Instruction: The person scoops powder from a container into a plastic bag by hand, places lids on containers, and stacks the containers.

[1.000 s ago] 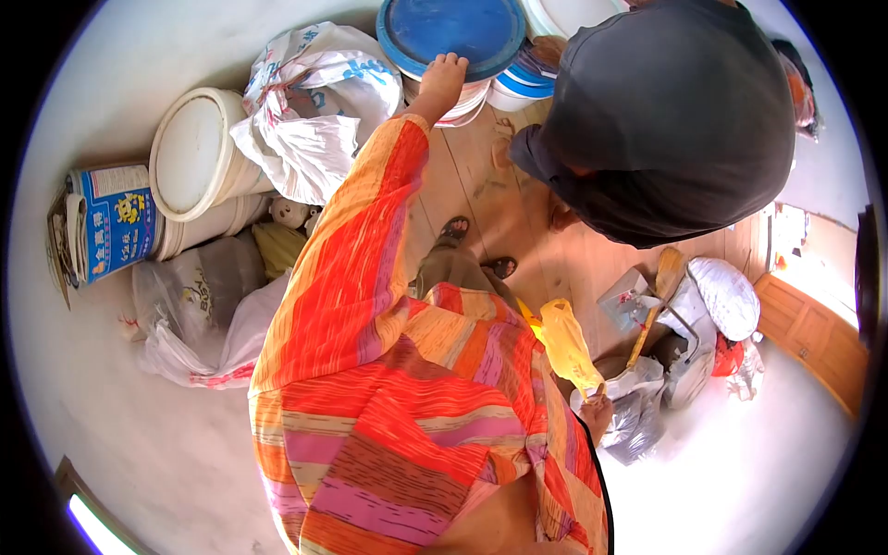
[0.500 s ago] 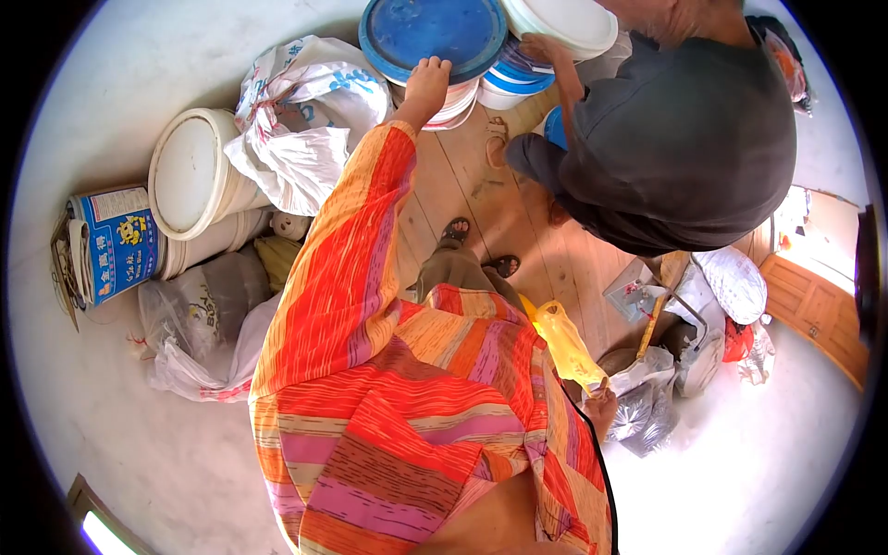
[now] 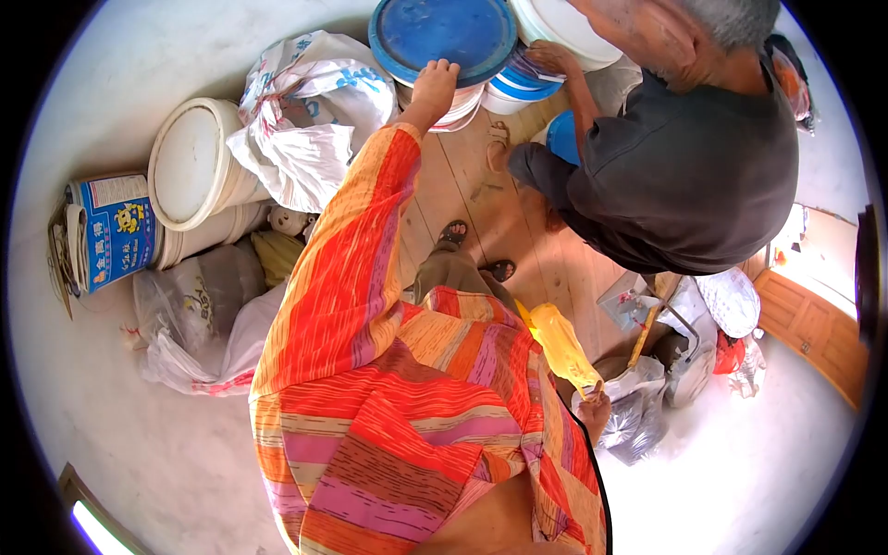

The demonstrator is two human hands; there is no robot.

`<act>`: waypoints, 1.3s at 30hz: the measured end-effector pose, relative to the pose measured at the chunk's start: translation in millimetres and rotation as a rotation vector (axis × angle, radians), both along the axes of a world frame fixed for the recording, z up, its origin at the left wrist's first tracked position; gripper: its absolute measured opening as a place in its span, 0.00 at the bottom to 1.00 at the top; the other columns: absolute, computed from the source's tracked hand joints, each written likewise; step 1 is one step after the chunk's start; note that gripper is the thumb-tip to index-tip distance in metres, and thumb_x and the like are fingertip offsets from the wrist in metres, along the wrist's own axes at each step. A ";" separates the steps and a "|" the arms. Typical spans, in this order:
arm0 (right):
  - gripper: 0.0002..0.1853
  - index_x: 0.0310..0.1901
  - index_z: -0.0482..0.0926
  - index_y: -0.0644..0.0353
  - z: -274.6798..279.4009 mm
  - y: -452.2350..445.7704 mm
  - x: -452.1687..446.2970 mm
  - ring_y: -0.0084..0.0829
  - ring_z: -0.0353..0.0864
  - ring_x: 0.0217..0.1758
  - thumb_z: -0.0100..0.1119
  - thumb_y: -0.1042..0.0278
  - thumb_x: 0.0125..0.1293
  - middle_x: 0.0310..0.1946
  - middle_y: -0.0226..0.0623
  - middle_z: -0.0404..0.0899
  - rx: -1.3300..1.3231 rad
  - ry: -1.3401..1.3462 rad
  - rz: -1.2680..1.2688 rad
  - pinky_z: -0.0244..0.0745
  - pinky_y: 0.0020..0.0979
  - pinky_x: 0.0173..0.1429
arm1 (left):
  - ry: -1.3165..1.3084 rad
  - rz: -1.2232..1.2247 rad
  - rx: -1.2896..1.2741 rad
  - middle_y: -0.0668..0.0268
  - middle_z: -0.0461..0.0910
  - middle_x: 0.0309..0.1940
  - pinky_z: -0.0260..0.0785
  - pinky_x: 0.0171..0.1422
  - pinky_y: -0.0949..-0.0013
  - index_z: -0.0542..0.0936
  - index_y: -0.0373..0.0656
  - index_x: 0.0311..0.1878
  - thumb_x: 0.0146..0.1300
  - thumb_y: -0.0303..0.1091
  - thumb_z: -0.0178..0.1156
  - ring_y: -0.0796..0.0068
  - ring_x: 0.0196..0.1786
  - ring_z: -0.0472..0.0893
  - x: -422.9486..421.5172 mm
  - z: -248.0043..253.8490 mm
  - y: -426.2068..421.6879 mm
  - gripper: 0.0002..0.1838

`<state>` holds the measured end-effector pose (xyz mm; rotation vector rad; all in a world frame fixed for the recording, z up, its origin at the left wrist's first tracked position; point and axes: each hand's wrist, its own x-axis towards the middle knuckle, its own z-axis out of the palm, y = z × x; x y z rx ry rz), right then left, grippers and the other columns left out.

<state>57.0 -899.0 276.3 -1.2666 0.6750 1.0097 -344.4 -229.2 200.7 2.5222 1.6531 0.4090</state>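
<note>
My left hand [image 3: 435, 90] reaches forward, its fingers closed over the near rim of a round blue lid [image 3: 444, 35]. That lid covers a pale bucket [image 3: 458, 106] standing on the floor. Low on my right side, my right hand [image 3: 595, 410] is closed on the lower end of a yellow plastic bag [image 3: 561, 344], which hangs beside my striped garment. What the bag contains cannot be seen. Part of the right hand's fingers is hidden by the bag.
Another person in a dark shirt [image 3: 684, 176] bends at the right, a hand [image 3: 552, 57] near a blue-and-white bucket [image 3: 518, 85]. At left are a white sack [image 3: 310, 111], a white lidded bucket [image 3: 190, 165] and a blue tin [image 3: 118, 231]. Plastic bags [image 3: 634, 416] lie at right.
The other person's head has come further into view, leaning lower. My left hand stays on the blue lid and my right hand keeps the yellow bag; the view has shifted slightly.
</note>
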 end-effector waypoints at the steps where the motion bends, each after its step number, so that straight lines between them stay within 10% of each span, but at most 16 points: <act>1: 0.14 0.48 0.70 0.70 1.4 1.6 0.1 0.27 0.80 0.29 0.40 0.73 0.64 0.46 0.42 0.79 -0.010 0.011 0.013 0.79 0.21 0.35 | 0.014 -0.005 0.002 0.59 0.73 0.41 0.69 0.51 0.63 0.71 0.43 0.43 0.55 0.22 0.50 0.59 0.47 0.73 -0.2 -1.2 0.5 0.12; 7: 0.17 0.49 0.69 0.73 74.3 70.0 -65.6 0.31 0.81 0.42 0.34 0.74 0.65 0.46 0.46 0.79 0.326 -0.049 0.265 0.79 0.23 0.45 | 0.046 -0.007 0.013 0.60 0.72 0.40 0.69 0.51 0.64 0.71 0.44 0.43 0.54 0.23 0.51 0.60 0.47 0.73 -0.4 -5.9 2.5 0.12; 13: 0.17 0.50 0.69 0.72 47.4 50.0 -43.0 0.32 0.80 0.43 0.34 0.73 0.65 0.46 0.45 0.79 -0.129 -0.147 0.148 0.78 0.26 0.46 | 0.056 -0.006 0.018 0.60 0.72 0.40 0.68 0.52 0.65 0.71 0.44 0.44 0.54 0.23 0.52 0.61 0.47 0.73 -1.4 -6.6 1.0 0.13; 15: 0.18 0.50 0.70 0.71 37.8 34.8 -32.2 0.31 0.80 0.44 0.34 0.72 0.66 0.47 0.44 0.78 0.400 0.090 0.241 0.77 0.27 0.49 | 0.064 -0.013 0.023 0.61 0.72 0.40 0.68 0.52 0.65 0.71 0.44 0.44 0.54 0.23 0.52 0.61 0.47 0.73 -1.6 -6.1 1.6 0.13; 19: 0.18 0.51 0.71 0.70 23.9 23.6 -21.2 0.31 0.79 0.45 0.34 0.72 0.66 0.48 0.43 0.78 0.499 0.169 0.235 0.77 0.27 0.48 | 0.049 -0.012 0.027 0.61 0.72 0.40 0.68 0.52 0.65 0.71 0.44 0.44 0.54 0.22 0.52 0.61 0.47 0.73 -2.1 -8.9 2.7 0.13; 24: 0.15 0.48 0.72 0.67 53.3 71.2 -52.8 0.27 0.78 0.39 0.37 0.72 0.65 0.48 0.40 0.78 -0.166 -0.127 -0.034 0.76 0.22 0.39 | -0.043 -0.038 0.037 0.59 0.72 0.41 0.67 0.52 0.62 0.71 0.43 0.44 0.52 0.20 0.49 0.57 0.47 0.72 -1.8 -4.1 -0.2 0.14; 28: 0.18 0.52 0.69 0.62 -5.0 21.5 -22.7 0.36 0.77 0.40 0.38 0.65 0.65 0.38 0.37 0.77 -0.105 -0.114 -0.147 0.62 0.69 0.55 | -0.021 -0.043 0.029 0.59 0.72 0.42 0.67 0.54 0.61 0.71 0.43 0.43 0.54 0.22 0.51 0.58 0.50 0.72 -0.6 -3.7 0.2 0.12; 34: 0.16 0.48 0.72 0.64 -66.4 -30.9 -0.4 0.31 0.77 0.33 0.38 0.64 0.67 0.32 0.35 0.77 -0.283 -0.663 0.535 0.74 0.46 0.48 | 0.058 -0.042 -0.070 0.56 0.71 0.45 0.67 0.55 0.61 0.69 0.42 0.48 0.52 0.18 0.51 0.54 0.52 0.70 -0.2 -8.4 7.4 0.18; 36: 0.18 0.50 0.72 0.66 -51.4 -21.6 -2.8 0.32 0.77 0.35 0.39 0.64 0.66 0.34 0.37 0.77 0.173 0.052 -0.153 0.74 0.39 0.43 | 0.083 -0.053 -0.082 0.55 0.71 0.45 0.67 0.55 0.61 0.69 0.42 0.48 0.52 0.19 0.51 0.54 0.51 0.71 0.2 -9.1 8.9 0.18; 39: 0.19 0.51 0.72 0.65 -44.9 -26.4 -17.1 0.34 0.76 0.40 0.42 0.62 0.65 0.35 0.37 0.77 0.267 0.018 -0.030 0.72 0.39 0.44 | 0.109 -0.043 -0.104 0.54 0.71 0.45 0.67 0.55 0.60 0.69 0.42 0.49 0.53 0.20 0.51 0.52 0.51 0.71 1.1 -10.3 11.3 0.18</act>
